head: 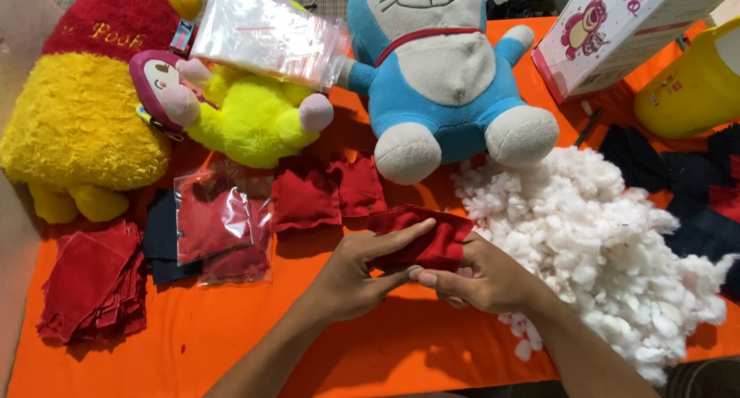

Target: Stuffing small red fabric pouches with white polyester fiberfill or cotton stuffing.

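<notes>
Both of my hands hold a small red fabric pouch (pixel 420 232) above the orange tabletop (pixel 231 336). My left hand (pixel 362 267) grips its near left side with the index finger laid along the cloth. My right hand (pixel 482 278) pinches its lower right edge, thumb pointing left. A big heap of white stuffing (pixel 593 228) lies right beside my right hand. Two more red pouches (pixel 327 193) lie just beyond the one I hold.
A blue and white cat plush (pixel 443 66), a yellow doll plush (pixel 247 116) under a clear bag (pixel 270 32), and a yellow bear plush (pixel 85 112) sit at the back. Bagged red cloth (pixel 212 220), stacked red squares (pixel 92 282), dark fabric (pixel 671 174), a box (pixel 617 28) and a yellow jug (pixel 694 82) surround them.
</notes>
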